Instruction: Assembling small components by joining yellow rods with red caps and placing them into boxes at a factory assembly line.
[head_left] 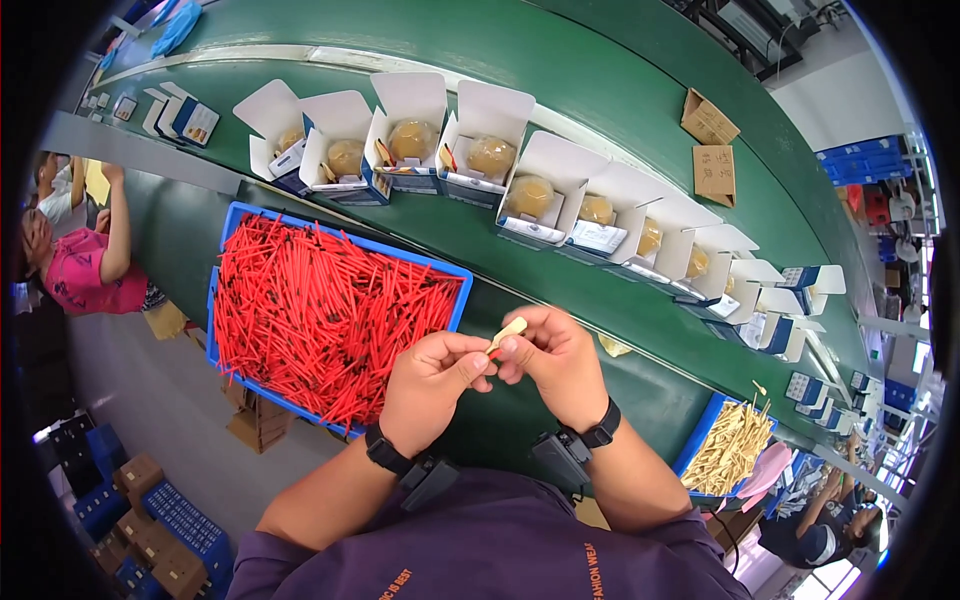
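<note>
My left hand and my right hand meet above the green table edge. Together they pinch a small cream-coloured stick between thumbs and fingertips, its tip poking up between the two hands. A blue tray heaped with red sticks lies just left of my left hand. Beyond my hands, a row of open white-and-blue boxes, each with a yellowish round item inside, runs along the green conveyor belt.
A second blue tray of pale sticks sits at my right. Two brown cardboard pieces lie on the belt's far side. Another person in a pink top is at far left, one more at lower right. Cardboard cartons and blue crates stand on the floor.
</note>
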